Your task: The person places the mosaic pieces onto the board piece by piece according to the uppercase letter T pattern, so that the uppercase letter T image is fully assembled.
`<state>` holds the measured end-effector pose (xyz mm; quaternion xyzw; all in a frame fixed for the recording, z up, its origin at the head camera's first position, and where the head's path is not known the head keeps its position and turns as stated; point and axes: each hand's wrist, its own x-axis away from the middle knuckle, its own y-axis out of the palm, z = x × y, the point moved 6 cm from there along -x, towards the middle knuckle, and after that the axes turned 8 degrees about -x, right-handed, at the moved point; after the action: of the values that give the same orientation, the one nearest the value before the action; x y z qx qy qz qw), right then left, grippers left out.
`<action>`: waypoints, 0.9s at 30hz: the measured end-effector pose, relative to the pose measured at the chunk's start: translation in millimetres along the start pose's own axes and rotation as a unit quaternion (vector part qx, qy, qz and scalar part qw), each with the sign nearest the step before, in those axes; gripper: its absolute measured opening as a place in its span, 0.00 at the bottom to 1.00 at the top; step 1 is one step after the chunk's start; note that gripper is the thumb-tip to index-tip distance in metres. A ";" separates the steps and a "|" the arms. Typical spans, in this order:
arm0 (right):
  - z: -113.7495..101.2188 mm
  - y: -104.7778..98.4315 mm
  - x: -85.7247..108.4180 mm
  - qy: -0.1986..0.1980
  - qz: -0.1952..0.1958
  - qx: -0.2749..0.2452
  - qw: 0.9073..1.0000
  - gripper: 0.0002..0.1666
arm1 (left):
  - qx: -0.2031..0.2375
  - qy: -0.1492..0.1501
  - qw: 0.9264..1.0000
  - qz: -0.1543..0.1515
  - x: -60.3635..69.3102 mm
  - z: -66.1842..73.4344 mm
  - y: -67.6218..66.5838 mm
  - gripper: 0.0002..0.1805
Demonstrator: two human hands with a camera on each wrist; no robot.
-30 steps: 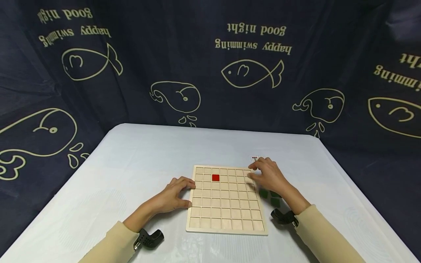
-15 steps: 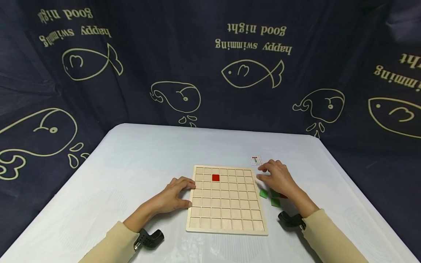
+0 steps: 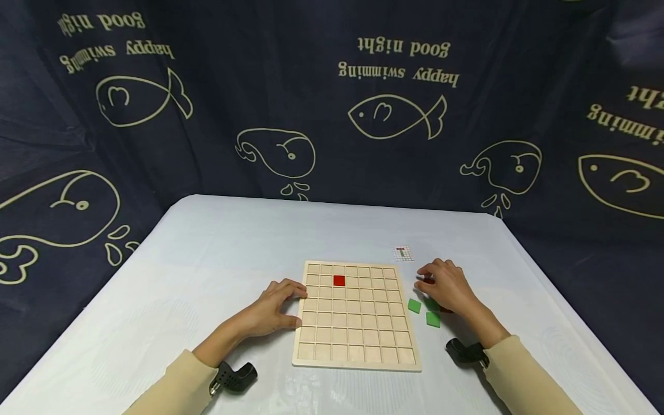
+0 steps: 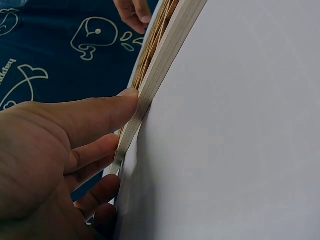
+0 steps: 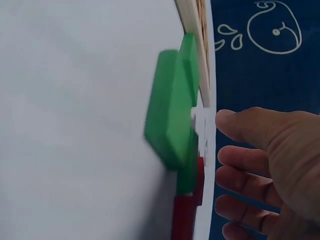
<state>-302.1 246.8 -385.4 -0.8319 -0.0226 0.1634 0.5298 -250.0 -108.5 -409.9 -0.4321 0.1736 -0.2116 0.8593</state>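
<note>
A wooden grid board lies on the table, with one red square tile in a cell of its second row from the far side. My left hand rests at the board's left edge; in the left wrist view its thumb and fingertips touch the wooden rim. My right hand hovers over the loose tiles right of the board, fingers slightly bent and holding nothing. Beneath its fingers is a red tile, partly hidden. Green tiles lie nearer, and in the right wrist view a green tile looms large beside red ones.
A small printed card with a coloured grid pattern lies beyond the board's far right corner. White cloth covers the table. A dark curtain with fish and whale drawings hangs behind it.
My right hand has moved rightward and nearer, away from the board's far right corner to above the loose tiles, uncovering the card. My left hand has stayed at the board's edge.
</note>
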 end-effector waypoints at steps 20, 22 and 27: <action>25.6 -0.7 8.5 0.047 -0.020 0.018 0.999 0.19 | 0.018 -0.010 1.000 0.010 2.2 -0.4 -0.4 0.25; 26.8 -1.0 9.5 0.046 -0.020 0.019 0.999 0.19 | 0.014 -0.010 1.000 0.011 2.4 -0.5 -0.3 0.24; 29.2 -1.2 9.9 0.048 -0.023 0.019 0.998 0.19 | 0.005 -0.008 1.000 0.016 2.4 -0.2 -0.6 0.25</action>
<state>-301.2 275.0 -398.0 -0.8277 -0.0125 0.1114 0.5499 -248.2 -110.2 -409.8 -0.4262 0.1724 -0.1948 0.8664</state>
